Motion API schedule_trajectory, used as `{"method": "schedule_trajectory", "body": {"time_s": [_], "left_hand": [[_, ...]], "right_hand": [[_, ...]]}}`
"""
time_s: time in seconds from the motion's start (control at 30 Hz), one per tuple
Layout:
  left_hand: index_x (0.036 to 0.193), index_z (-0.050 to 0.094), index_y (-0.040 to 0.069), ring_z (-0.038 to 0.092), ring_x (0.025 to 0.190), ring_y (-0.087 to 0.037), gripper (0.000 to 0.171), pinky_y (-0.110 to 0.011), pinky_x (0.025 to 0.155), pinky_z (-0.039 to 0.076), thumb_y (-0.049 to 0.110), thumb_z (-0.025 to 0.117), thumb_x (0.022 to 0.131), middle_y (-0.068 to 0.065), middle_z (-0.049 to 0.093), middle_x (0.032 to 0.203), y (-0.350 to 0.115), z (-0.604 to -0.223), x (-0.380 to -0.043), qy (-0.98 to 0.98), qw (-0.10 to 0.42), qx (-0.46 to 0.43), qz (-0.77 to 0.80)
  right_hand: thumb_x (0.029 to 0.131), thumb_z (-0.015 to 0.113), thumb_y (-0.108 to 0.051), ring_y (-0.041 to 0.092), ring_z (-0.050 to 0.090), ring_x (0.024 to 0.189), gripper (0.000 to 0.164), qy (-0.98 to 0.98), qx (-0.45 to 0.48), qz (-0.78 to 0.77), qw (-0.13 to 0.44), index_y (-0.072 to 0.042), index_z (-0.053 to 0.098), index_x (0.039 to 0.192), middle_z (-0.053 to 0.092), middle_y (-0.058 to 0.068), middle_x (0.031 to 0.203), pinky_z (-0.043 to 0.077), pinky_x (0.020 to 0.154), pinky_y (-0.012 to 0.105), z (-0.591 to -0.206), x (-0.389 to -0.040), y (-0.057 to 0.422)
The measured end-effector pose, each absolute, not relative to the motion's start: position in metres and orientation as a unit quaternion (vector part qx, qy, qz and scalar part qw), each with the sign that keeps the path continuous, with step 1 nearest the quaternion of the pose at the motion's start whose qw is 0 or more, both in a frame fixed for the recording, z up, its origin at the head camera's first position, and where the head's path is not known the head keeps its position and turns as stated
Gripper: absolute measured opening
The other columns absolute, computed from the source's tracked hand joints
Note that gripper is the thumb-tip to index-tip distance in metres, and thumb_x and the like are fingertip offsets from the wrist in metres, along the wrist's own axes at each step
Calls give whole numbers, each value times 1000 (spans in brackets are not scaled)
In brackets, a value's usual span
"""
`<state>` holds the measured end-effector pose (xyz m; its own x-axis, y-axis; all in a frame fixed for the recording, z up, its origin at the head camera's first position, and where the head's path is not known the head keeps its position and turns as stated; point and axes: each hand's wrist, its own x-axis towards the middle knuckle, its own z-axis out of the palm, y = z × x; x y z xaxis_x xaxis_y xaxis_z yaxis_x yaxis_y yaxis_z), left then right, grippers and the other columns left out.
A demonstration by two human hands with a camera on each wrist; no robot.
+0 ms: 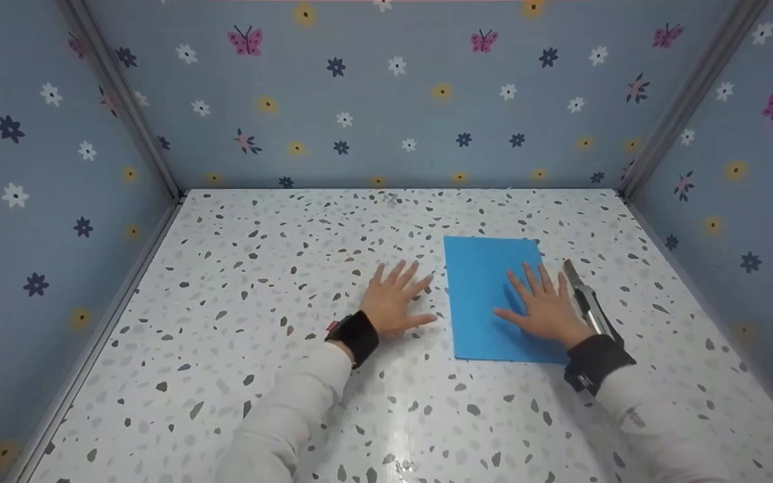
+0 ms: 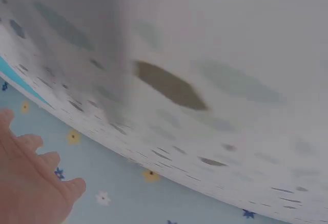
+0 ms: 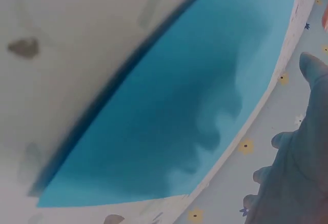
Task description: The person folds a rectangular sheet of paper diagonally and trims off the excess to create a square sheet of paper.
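A flat blue sheet (image 1: 480,302) lies on the speckled white table, right of the middle. Above it my right hand (image 1: 546,312) is held with fingers spread, and the hand's shadow falls on the blue surface. My left hand (image 1: 392,302) is spread too, over the bare tabletop just left of the sheet, holding nothing. A long silver-and-black tool (image 1: 591,302) lies along the sheet's right side; my right hand and wrist hide part of it, and its kind is unclear. In the right wrist view the blue sheet (image 3: 154,116) shows below the palm, apart from it.
The speckled table (image 1: 225,322) is bounded by a blue flowered back panel (image 1: 373,94) and similar panels at left (image 1: 44,221) and right (image 1: 729,134). Grey metal posts (image 1: 121,94) stand at the back corners. Each wrist wears a black band (image 1: 357,335).
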<state>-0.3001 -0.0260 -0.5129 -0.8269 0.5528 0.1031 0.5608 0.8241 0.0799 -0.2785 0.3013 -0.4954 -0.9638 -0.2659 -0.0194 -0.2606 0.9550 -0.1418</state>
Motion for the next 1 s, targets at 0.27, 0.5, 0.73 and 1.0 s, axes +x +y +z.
{"method": "schedule_trajectory", "body": {"time_s": [0.27,0.5,0.73,1.0], "left_hand": [[164,23,35,19,163,-26,88,-55,132,17,80,47,92,0,19,174,34,-510,-291,-936,-20,-351,-21],[164,22,37,18,163,-24,90,-54,132,16,82,45,90,2,18,174,49,-519,-290,-933,-52,-355,-6],[164,22,38,18,163,-20,90,-52,133,16,83,45,89,3,17,175,48,-519,-287,-934,-65,-350,-3],[164,21,39,18,163,-20,90,-52,133,16,83,45,89,3,17,175,47,-516,-285,-934,-72,-351,16]], "right_hand": [[93,56,-70,58,4,156,102,985,-117,-88,96,-7,20,164,9,30,170,0,122,78,-498,-267,295],[91,54,-75,61,0,154,107,979,-105,-93,145,-6,17,164,4,32,170,1,120,81,-500,-259,295],[89,54,-78,61,-4,154,111,976,-95,-107,165,-7,13,165,-1,31,170,1,118,83,-504,-259,292],[85,51,-85,61,-10,154,119,974,-98,-113,170,-9,8,166,-8,31,170,-3,117,83,-513,-261,293]]}}
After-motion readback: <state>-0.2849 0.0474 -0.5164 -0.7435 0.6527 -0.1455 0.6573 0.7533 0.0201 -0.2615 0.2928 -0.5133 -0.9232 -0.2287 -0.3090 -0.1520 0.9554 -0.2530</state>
